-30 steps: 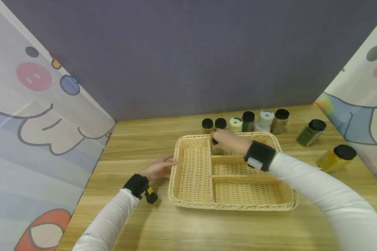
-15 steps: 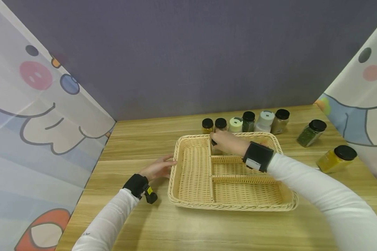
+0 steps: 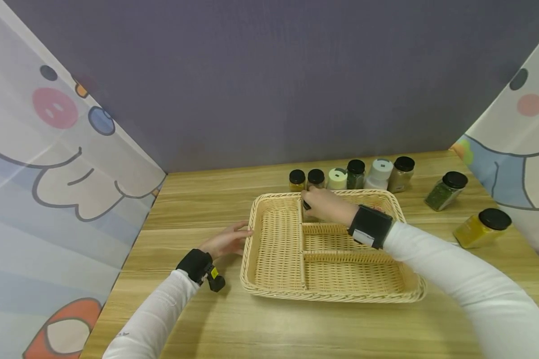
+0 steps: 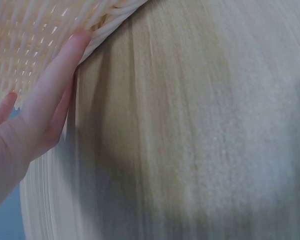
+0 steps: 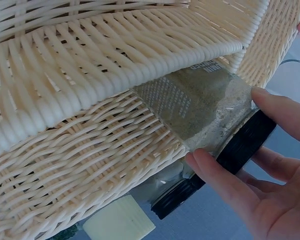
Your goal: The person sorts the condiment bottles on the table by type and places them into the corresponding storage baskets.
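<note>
A spice jar (image 5: 205,102) with a black lid and greyish-brown powder stands in the back compartment of the wicker basket (image 3: 274,197). My right hand (image 3: 327,203) grips it near the lid; in the right wrist view, thumb and fingers (image 5: 225,180) lie around its top. From the head view, that hand hides most of the jar. My left hand (image 3: 224,242) rests against the basket's left side with its fingers extended. In the left wrist view, its fingertips touch the woven wall (image 4: 35,40).
Behind the basket stands a row of jars, among them a yellow-capped one (image 3: 337,178), a white-capped one (image 3: 379,174) and a brown one (image 3: 401,175). To the right are a green herb jar (image 3: 445,191) and a yellow jar (image 3: 481,228) on the wooden table (image 3: 197,199).
Almost nothing differs. My right hand stays on the jar in the back compartment with only a slight shift, and my left hand holds its place.
</note>
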Tool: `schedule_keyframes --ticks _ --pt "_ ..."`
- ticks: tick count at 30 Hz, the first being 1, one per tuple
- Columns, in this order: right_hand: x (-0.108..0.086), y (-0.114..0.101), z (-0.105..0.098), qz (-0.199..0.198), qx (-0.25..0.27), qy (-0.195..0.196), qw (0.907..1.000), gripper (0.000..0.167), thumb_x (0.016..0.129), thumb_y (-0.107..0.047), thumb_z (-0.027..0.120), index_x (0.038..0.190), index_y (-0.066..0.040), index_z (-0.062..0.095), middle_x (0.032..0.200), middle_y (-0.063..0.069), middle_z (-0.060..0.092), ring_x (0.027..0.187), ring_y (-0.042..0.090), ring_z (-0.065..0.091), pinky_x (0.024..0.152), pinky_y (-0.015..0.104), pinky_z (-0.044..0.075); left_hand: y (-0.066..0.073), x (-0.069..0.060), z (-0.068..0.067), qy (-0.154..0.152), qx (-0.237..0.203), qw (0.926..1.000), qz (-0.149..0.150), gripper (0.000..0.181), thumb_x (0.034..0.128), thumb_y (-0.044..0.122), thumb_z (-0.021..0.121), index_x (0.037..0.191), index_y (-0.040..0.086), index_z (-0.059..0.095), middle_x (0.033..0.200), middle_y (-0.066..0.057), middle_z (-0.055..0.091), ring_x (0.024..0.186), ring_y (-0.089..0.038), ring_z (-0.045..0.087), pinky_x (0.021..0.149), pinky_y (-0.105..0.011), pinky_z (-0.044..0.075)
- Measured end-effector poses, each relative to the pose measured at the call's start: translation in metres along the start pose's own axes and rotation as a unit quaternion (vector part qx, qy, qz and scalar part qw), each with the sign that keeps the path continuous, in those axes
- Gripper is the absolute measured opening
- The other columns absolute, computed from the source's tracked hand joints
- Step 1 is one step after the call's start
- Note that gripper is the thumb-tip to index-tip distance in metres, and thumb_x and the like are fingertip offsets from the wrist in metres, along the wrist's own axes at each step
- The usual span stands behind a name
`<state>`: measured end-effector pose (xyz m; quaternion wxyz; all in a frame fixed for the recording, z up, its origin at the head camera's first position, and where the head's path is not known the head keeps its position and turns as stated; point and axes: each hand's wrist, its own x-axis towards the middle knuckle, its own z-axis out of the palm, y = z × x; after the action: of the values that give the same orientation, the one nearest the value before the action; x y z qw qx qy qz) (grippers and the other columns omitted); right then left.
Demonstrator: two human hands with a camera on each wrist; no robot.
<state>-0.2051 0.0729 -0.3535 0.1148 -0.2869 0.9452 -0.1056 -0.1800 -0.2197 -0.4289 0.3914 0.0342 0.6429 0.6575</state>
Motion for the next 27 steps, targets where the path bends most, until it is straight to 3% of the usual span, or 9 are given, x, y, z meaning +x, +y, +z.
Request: schedule_keyframes --ticks 10,16,23,27 --pt "-0.0012 0.0012 0.0023 0.010 -0.009 -0.003 0.9999 0.052 0.084 -0.021 0.061 0.126 0.004 0.043 0.121 0.030 0.044 0.077 0.026 0.060 0.062 0.028 0.050 -0.0015 0.0003 -0.0007 0.000 0.002 1.0000 -0.001 0.059 0.0923 0.014 0.044 0.140 0.006 0.010 0.130 -0.026 0.037 0.105 -0.025 0.052 0.085 -0.049 0.044" --pt "-0.0019 0.0013 0.0020 0.006 -0.002 -0.001 1.0000 0.051 0.083 -0.020 0.062 0.125 0.003 0.044 0.117 0.028 0.046 0.064 0.020 0.058 0.056 0.027 0.048 -0.0011 0.0003 -0.0008 -0.007 0.000 1.0000 0.001 0.059 0.0928 0.014 0.043 0.140 0.006 0.008 0.132 -0.028 0.034 0.107 -0.026 0.051 0.085 -0.049 0.044" --pt "-0.0027 0.0027 0.0007 -0.010 -0.022 0.019 0.9995 0.050 0.082 -0.022 0.064 0.122 0.003 0.047 0.111 0.025 0.051 0.070 0.022 0.059 0.058 0.027 0.050 -0.0006 0.0000 -0.0010 -0.014 -0.004 0.9999 0.000 0.060 0.0930 0.015 0.043 0.140 0.006 0.007 0.134 -0.028 0.031 0.109 -0.027 0.049 0.087 -0.049 0.043" --pt "-0.0036 0.0021 -0.0022 -0.009 -0.023 0.020 0.9995 0.051 0.082 -0.023 0.063 0.123 0.003 0.046 0.113 0.025 0.051 0.066 0.020 0.059 0.055 0.027 0.049 -0.0006 0.0007 -0.0017 -0.016 -0.001 0.9999 0.003 0.060 0.0929 0.015 0.043 0.140 0.006 0.007 0.134 -0.028 0.032 0.110 -0.027 0.048 0.087 -0.049 0.043"
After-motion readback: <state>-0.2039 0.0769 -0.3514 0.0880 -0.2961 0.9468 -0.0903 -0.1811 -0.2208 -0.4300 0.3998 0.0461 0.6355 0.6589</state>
